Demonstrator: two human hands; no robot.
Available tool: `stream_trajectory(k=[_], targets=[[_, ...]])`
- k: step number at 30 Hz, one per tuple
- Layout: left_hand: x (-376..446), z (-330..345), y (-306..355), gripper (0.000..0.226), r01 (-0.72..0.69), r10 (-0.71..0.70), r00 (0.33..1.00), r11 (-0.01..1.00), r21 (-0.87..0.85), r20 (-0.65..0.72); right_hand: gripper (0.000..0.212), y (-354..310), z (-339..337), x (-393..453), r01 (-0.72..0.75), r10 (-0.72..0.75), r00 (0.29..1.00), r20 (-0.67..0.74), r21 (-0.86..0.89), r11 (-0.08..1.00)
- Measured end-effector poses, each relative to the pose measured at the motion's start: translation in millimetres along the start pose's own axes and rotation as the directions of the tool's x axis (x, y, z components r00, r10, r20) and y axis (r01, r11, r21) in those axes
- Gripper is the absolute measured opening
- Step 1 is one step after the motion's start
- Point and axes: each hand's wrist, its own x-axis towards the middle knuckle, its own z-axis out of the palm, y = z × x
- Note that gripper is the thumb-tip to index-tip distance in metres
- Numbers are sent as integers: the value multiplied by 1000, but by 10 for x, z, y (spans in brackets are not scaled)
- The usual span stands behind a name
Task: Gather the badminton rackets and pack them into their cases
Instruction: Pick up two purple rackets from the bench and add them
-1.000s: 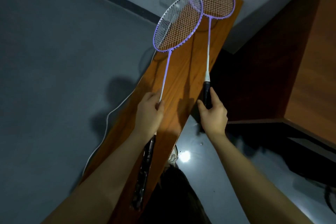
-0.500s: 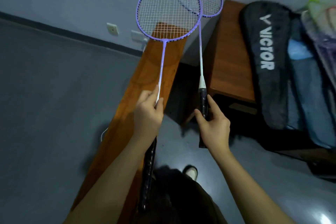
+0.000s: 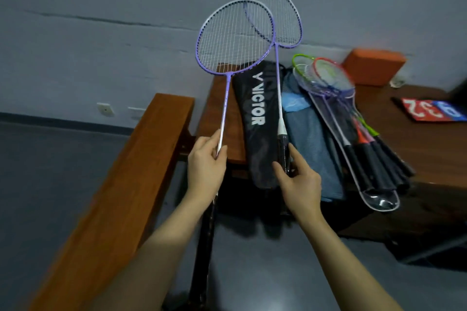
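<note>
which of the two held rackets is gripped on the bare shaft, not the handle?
The left hand's racket. The left hand pinches its thin shaft above the black handle, which hangs below the wrist. The right hand holds the other racket on its black grip.

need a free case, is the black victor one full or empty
Cannot tell. The black case lies flat on the desk; its opening isn't visible.

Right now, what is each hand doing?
Left hand: holding one purple racket by its shaft.
Right hand: holding the other purple racket by its black handle.
</note>
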Motion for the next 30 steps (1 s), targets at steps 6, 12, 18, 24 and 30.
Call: stream_trajectory(k=[6, 12, 18, 24, 30], targets=[[-111, 869, 617, 44, -18, 18, 1000, 999, -29, 2, 56, 495, -962, 365, 1, -3, 1000, -24, -85, 996], [125, 1701, 956, 42, -23, 25, 998, 1000, -21, 62, 55, 971, -1472, 873, -31, 27, 998, -49, -95, 995], [545, 2558, 994, 46, -8, 13, 980, 1000, -24, 196, 55, 1498, -1811, 1639, -41, 43, 999, 17, -139, 989], [968, 3390, 1068, 47, 70, -53, 972, 995, -69, 231, 54, 2016, -2080, 2306, -82, 111, 988, 111, -240, 967], [1169, 3977, 1089, 48, 123, -103, 961, 991, -60, 256, 53, 2339, -2225, 2607, -77, 108, 985, 135, -216, 973]])
